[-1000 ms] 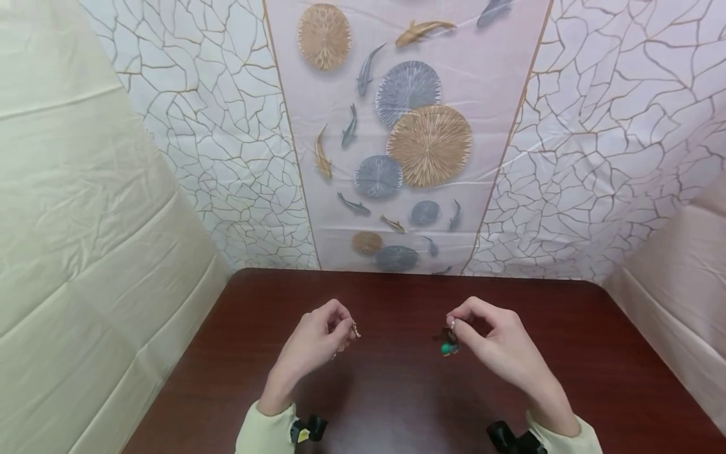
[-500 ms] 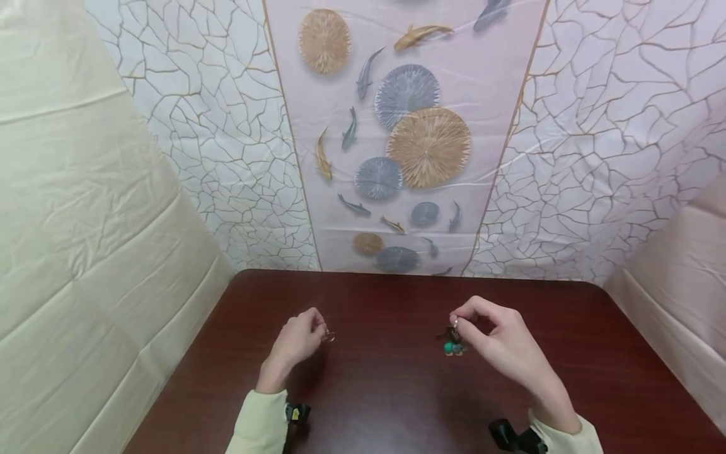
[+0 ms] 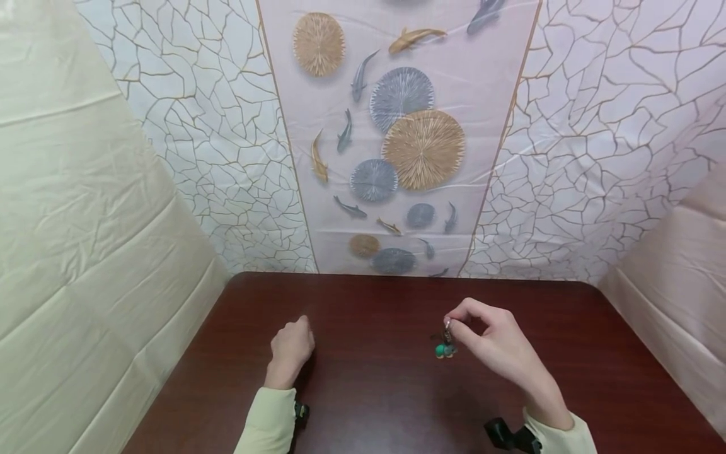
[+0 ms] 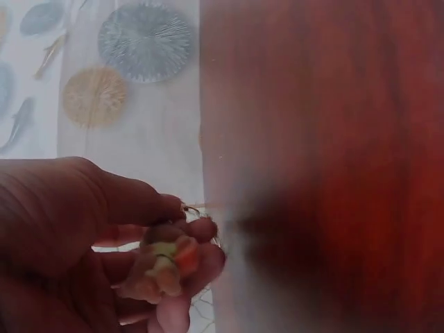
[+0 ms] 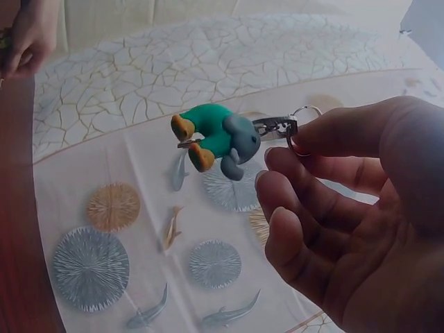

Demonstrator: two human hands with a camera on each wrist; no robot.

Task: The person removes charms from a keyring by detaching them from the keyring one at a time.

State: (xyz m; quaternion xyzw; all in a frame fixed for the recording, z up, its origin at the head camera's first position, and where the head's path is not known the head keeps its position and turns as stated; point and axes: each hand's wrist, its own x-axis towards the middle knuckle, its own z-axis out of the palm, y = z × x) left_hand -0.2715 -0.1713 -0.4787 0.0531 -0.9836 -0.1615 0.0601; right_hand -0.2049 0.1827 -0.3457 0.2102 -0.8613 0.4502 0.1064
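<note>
My right hand [image 3: 496, 340] pinches the metal ring of an elephant keychain [image 3: 445, 349] between thumb and forefinger, above the right half of the table. In the right wrist view the keychain's grey elephant figure [image 5: 211, 139] wears green and has orange feet, and a metal clasp joins it to the ring. Over the left part of the table, back upward, is my left hand [image 3: 291, 350], which hides what it holds from the head view. The left wrist view shows a small figurine keychain [image 4: 166, 262], beige with orange and yellow-green, against the curled fingers, a thin gold ring at the thumb tip.
The dark red-brown table [image 3: 374, 391] ends at a patterned cloth backdrop [image 3: 397, 189] with printed fish and discs. Pale fabric walls [image 3: 102, 265] rise on both sides. Each wrist carries a black camera mount [image 3: 510, 436].
My left hand has moved left and lower, turning its back up, so its keychain no longer shows in the head view. The right hand stays almost in place with the elephant keychain.
</note>
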